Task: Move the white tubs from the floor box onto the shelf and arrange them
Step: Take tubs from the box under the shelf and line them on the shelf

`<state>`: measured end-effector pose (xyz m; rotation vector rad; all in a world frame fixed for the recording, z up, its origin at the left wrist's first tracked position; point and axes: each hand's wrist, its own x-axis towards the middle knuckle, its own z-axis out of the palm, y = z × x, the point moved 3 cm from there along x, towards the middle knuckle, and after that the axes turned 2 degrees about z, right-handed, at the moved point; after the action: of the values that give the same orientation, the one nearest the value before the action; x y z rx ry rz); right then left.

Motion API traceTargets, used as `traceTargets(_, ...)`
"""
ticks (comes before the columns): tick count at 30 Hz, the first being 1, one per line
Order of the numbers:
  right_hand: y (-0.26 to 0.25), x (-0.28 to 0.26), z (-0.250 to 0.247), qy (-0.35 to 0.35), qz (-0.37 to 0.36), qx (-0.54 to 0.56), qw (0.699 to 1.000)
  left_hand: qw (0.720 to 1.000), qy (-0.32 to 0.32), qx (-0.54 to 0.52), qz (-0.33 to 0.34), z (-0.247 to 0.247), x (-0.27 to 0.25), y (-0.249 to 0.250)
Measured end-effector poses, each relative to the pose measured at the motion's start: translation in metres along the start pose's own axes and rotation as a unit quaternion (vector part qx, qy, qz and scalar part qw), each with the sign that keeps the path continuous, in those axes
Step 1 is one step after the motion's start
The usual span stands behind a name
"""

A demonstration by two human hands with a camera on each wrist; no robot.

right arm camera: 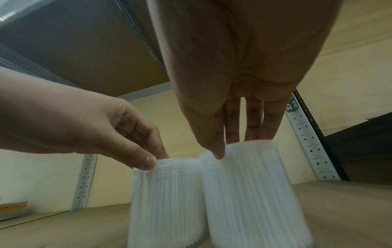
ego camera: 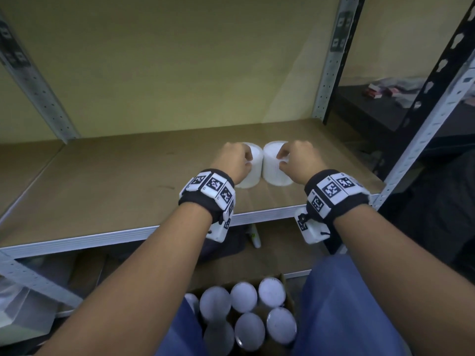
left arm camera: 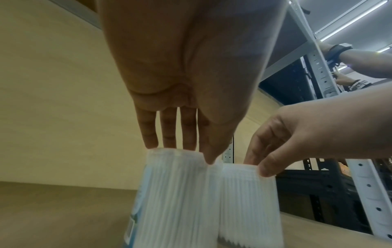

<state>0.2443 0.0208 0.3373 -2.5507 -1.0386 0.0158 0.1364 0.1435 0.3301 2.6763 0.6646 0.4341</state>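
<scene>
Two white ribbed tubs stand upright and touching, side by side on the brown shelf board (ego camera: pixel 123 191). My left hand (ego camera: pixel 247 160) pinches the top rim of the left tub (ego camera: pixel 253 173) from above, thumb on the near side and fingers on the far side. In the same way my right hand (ego camera: pixel 282 160) pinches the top of the right tub (ego camera: pixel 272 173). The left wrist view shows the left hand (left arm camera: pixel 191 153) on the left tub (left arm camera: pixel 176 201), beside the right tub (left arm camera: pixel 248 201). The right wrist view shows the right hand (right arm camera: pixel 235 147) on the right tub (right arm camera: pixel 250 193), next to the left tub (right arm camera: pixel 167 201).
Below me, between my legs, an open cardboard box (ego camera: pixel 289 300) holds several more white tubs (ego camera: pixel 244 294). Grey perforated uprights (ego camera: pixel 331 73) frame the shelf, and a black rack (ego camera: pixel 437 73) stands to the right. Another person's arms (left arm camera: pixel 360 62) reach into that rack. Bare board lies left of the tubs.
</scene>
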Motion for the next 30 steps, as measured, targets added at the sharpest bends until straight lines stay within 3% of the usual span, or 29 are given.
traceTargets(17,0.026,0.125,0.010,0.034,0.047,0.011,0.998,0.999,0.010,-0.026,-0.022,0.033,0.137,-0.009)
traceTargets(30,0.041,0.190,0.018,0.048,0.037,0.015,0.998,0.998,0.028,-0.037,-0.034,0.048,0.203,-0.015)
